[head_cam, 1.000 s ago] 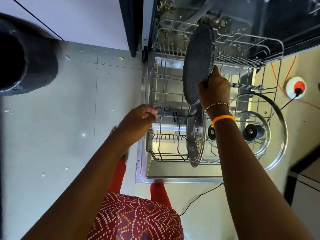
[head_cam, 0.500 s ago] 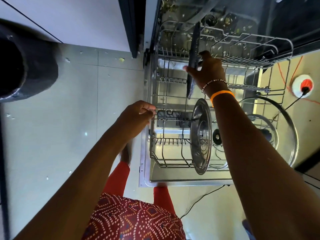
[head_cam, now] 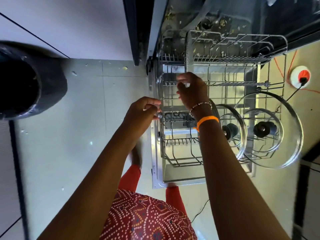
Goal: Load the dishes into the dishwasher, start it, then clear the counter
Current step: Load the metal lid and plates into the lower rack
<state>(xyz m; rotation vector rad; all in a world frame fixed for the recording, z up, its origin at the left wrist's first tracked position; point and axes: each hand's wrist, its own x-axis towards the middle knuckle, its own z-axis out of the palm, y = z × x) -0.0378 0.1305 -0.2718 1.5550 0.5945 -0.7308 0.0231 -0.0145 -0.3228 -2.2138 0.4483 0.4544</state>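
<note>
Dishwasher rack (head_cam: pixel 242 84) bearing glass lids (head_cam: pixel 270 130), no legible writing, left hand (head_cam: pixel 140 115) gripping rim

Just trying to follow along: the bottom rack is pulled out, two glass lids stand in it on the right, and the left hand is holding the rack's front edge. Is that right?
Nearly. The rack is pulled out and two glass lids, the smaller glass lid and the larger glass lid, stand on the right. But the head view shows the left hand gripping the rack's left side edge, not its front.
</note>
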